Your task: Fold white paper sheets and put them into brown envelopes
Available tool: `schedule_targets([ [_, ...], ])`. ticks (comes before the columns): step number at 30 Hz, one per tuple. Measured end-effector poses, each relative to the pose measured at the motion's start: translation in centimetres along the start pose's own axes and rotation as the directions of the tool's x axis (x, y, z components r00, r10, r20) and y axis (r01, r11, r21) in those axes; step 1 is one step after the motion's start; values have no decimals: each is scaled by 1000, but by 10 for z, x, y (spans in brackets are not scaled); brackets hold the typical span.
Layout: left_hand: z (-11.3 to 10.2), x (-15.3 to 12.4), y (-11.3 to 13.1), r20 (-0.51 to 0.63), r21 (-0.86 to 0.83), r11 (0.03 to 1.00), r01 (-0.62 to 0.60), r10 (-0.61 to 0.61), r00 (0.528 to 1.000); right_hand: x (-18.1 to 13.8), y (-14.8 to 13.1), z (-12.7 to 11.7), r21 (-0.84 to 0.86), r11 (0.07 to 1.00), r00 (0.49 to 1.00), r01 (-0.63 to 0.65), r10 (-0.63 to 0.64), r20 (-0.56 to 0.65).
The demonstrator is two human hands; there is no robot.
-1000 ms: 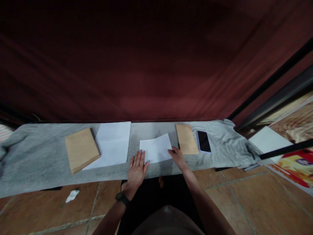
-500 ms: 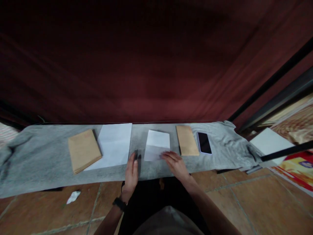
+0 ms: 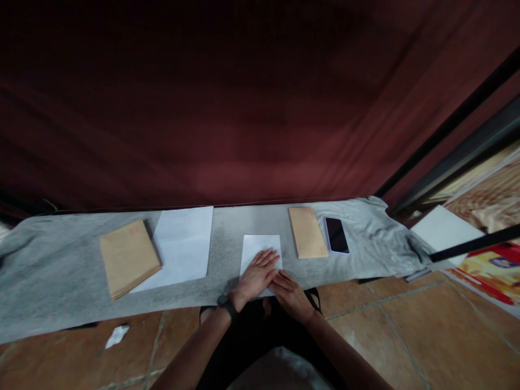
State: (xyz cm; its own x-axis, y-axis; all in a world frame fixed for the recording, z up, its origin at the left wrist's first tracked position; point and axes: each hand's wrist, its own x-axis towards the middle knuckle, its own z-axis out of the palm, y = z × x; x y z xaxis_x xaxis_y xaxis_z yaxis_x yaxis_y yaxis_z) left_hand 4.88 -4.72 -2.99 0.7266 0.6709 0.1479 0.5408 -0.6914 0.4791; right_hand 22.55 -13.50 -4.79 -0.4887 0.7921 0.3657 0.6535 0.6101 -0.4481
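A folded white sheet of paper (image 3: 260, 242) lies near the front edge of the grey cloth, straight before me. My left hand (image 3: 259, 272) rests flat on it, fingers stretched toward the upper right. Just below and to the right, my right hand (image 3: 290, 292) lies over the paper's lower right corner, its fingers extended and close against the left hand. Both palms cover the paper's lower part. To the left is a flat stack of white paper (image 3: 184, 244), partly under a pile of brown envelopes (image 3: 129, 259). On the right lies another brown envelope or small stack (image 3: 309, 233).
A phone (image 3: 337, 235) lies right of the brown envelope. Grey cloth (image 3: 60, 271) covers the narrow bench, with a dark red curtain (image 3: 244, 135) behind. Black metal bars (image 3: 455, 122) and a red and yellow printed box (image 3: 495, 273) stand at right. Crumpled white paper (image 3: 117, 336) is on the tiled floor.
My left hand has moved right onto the folded paper. The paper has shifted toward me, and my right hand has come down to its lower right corner. The view has tilted slightly.
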Motion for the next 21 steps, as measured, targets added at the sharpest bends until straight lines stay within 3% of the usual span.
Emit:
schedule_targets([
  [2, 10, 19, 2, 74, 62, 996, -63, 58, 996, 0, -1, -4, 16, 1000, 1000, 11, -11, 17],
  [5, 17, 40, -7, 81, 145, 985, -98, 87, 993, -3, 0, -8, -19, 1000, 999, -1, 2, 54],
  [10, 6, 46, -47, -28, 216, 976, 28, -22, 999, -10, 5, -5, -53, 998, 996, -35, 40, 84],
  [16, -20, 1, -83, -144, 223, 950, 218, -189, 971, -11, 6, -4, -34, 999, 998, -41, 43, 41],
  [18, -27, -25, -79, -140, 174, 960, 219, -196, 971, -13, 8, -5, -46, 998, 999, -42, 43, 33],
  [21, -34, -67, -58, -92, 61, 990, 126, -120, 989, -13, 12, -5, -68, 996, 998, -59, 61, 22],
])
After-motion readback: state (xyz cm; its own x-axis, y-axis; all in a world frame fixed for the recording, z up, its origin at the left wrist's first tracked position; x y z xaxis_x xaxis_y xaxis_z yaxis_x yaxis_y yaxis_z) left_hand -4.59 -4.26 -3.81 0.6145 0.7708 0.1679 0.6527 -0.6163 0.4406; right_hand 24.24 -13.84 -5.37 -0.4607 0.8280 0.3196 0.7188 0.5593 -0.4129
